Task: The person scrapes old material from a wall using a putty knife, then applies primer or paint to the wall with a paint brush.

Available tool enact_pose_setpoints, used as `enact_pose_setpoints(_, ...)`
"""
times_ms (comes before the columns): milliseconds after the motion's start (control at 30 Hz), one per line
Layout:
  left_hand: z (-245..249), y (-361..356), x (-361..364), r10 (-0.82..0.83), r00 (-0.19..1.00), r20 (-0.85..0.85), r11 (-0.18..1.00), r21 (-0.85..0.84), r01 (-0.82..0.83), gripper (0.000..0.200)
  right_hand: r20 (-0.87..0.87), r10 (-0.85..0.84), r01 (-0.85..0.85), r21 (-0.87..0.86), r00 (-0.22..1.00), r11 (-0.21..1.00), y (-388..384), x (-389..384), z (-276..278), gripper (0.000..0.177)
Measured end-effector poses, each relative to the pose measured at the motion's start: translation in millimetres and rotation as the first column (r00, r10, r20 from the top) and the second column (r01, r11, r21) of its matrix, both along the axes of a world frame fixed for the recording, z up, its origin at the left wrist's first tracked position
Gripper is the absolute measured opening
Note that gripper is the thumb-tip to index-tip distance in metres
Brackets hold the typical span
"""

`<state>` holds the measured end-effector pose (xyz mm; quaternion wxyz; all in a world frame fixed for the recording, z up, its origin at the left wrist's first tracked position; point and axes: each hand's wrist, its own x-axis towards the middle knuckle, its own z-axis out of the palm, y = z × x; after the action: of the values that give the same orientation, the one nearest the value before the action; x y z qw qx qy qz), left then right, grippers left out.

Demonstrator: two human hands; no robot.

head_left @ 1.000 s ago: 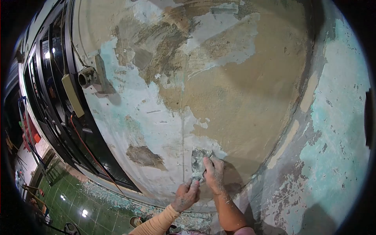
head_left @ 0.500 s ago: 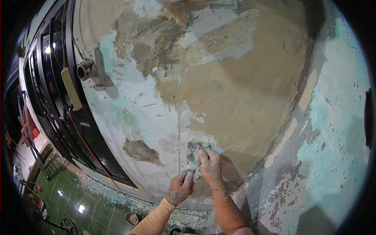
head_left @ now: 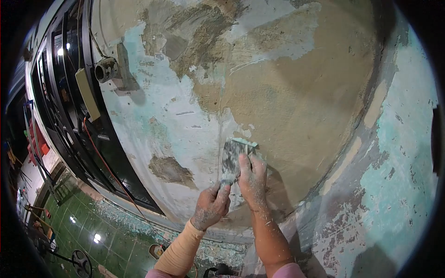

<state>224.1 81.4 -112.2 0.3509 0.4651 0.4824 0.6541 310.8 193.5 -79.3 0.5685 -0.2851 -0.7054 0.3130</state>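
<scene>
A wide-bladed scraper (head_left: 233, 160) lies against the wall, its blade pointing up and smeared with pale residue. My left hand (head_left: 211, 206) is closed around its handle at the lower end. My right hand (head_left: 252, 180) grips the right side of the blade, thumb on its face; the other fingers are partly hidden. Along the top edge of the blade sits a curl of pale green paint (head_left: 244, 142). Dust covers both hands. Around the blade, the wall (head_left: 296, 116) shows white and pale green paint to the left and bare tan plaster to the right.
A pipe stub (head_left: 105, 69) juts from the wall at upper left, near a dark-framed door (head_left: 69, 106) with a hanging cream power strip (head_left: 88, 95). Paint chips lie along the wall's foot on the green tiled floor (head_left: 111, 250). A small container (head_left: 156, 251) stands there.
Both hands have pushed the scraper upward along the wall. A curl of loosened paint now shows at its top edge. The view has shifted slightly.
</scene>
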Motion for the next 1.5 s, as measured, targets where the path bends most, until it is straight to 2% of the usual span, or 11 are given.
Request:
enact_pose_setpoints(200,36,-2,-11,-0.019,0.997,-0.080,1.000,0.001,0.019,0.028,-0.231,0.090,-0.112,-0.086,0.969,0.990,6,-15,30,0.040)
enact_pose_setpoints(367,-12,-11,0,-0.018,0.998,0.066,0.994,-0.104,0.024,0.025,0.107,-0.028,0.029,-0.011,0.994,1.000,-10,0,-23,0.042)
enact_pose_setpoints(500,35,-6,-5,-0.042,0.999,0.021,0.997,-0.061,0.043,0.025,-0.115,0.049,-0.067,-0.157,0.992,0.985,1,-7,31,0.036)
enact_pose_setpoints(567,23,3,-13,-0.007,0.989,-0.146,0.998,0.056,0.015,0.026,-0.159,0.045,-0.065,-0.120,0.986,0.991,-4,-8,21,0.033)
enact_pose_setpoints(667,1,-13,3,-0.027,0.997,0.071,0.989,-0.141,0.036,0.027,-0.064,-0.057,0.072,0.252,0.996,0.965,-1,-1,-5,0.030)
enact_pose_setpoints(733,3,-8,5,-0.025,0.995,0.100,0.993,-0.115,0.036,0.028,-0.116,-0.009,0.004,-0.051,0.993,0.999,-8,3,-4,0.029)
enact_pose_setpoints(967,60,-3,9,-0.050,0.995,0.084,0.999,-0.009,0.051,0.030,-0.124,0.030,-0.049,-0.157,0.992,0.986,6,-1,39,0.027)
enact_pose_setpoints(1100,44,3,11,-0.049,0.995,0.083,0.999,-0.006,0.050,0.030,-0.041,0.028,-0.032,-0.099,0.999,0.995,8,6,26,0.030)
enact_pose_setpoints(1167,61,5,10,-0.038,0.996,0.078,0.998,0.047,0.034,0.032,-0.034,-0.128,0.132,0.148,0.991,0.980,8,2,48,0.031)
enact_pose_setpoints(1233,82,3,10,-0.039,0.998,0.058,0.999,0.037,0.036,0.033,-0.113,-0.012,-0.008,-0.173,0.994,0.985,15,-2,74,0.033)
enact_pose_setpoints(1500,94,0,14,-0.061,0.996,0.067,0.998,0.016,0.060,0.032,-0.055,-0.097,0.100,0.042,0.994,0.994,6,5,89,0.029)
